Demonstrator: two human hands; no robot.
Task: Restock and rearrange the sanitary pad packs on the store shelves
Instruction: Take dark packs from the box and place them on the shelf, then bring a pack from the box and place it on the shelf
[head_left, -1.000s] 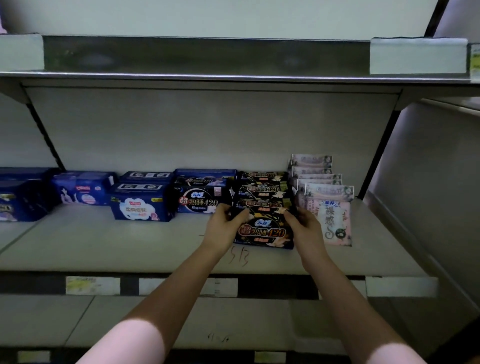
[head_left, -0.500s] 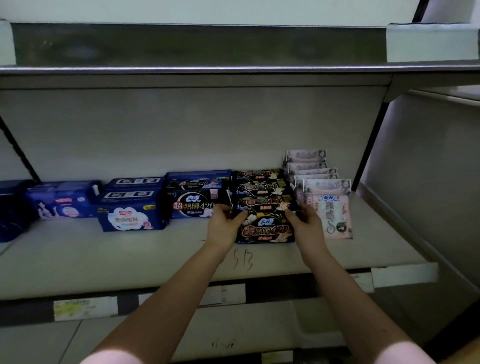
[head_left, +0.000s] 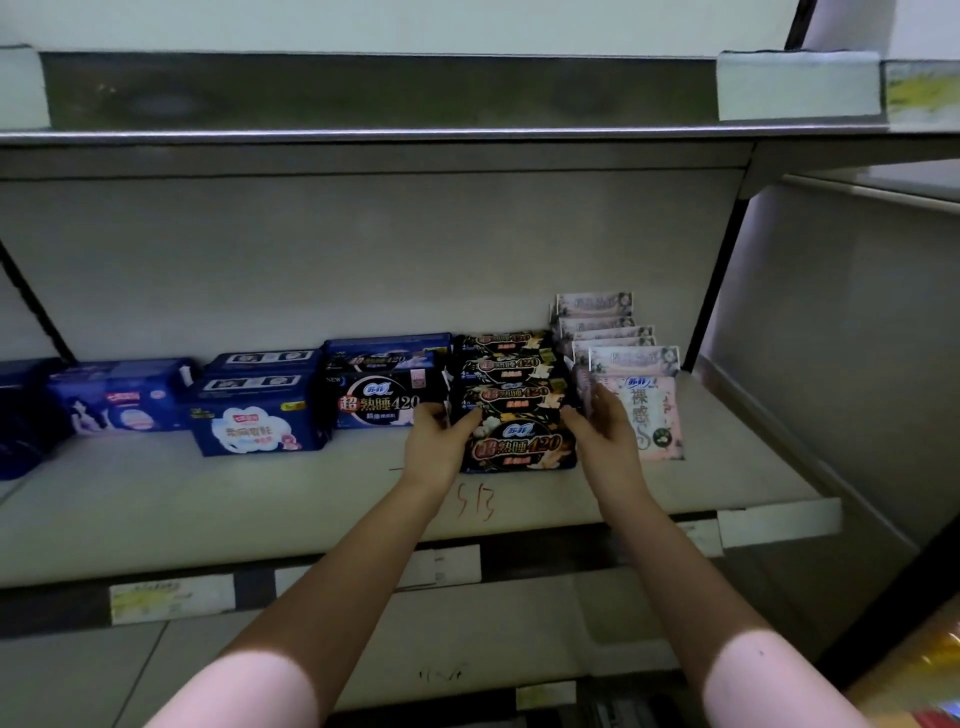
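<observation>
Centre frame, black pack (head_left: 519, 444) and navy pack (head_left: 382, 402) read "超熟睡420" (navy also "NEW"); pink pack (head_left: 652, 421) "裸感"; shelf (head_left: 260, 499) scrawled "513".

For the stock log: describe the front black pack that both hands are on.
The black pack is a glossy soft-plastic wrapper with a blue logo, large red-and-gold print with 420, and pale flowers. It stands upright on the shelf, facing out, heading a row of matching packs. The left hand grips its left edge, the right hand its right edge. A pink pack stands beside it.

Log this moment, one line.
left hand: grips front black pack | right hand: grips same pack | pack: on shelf
</observation>
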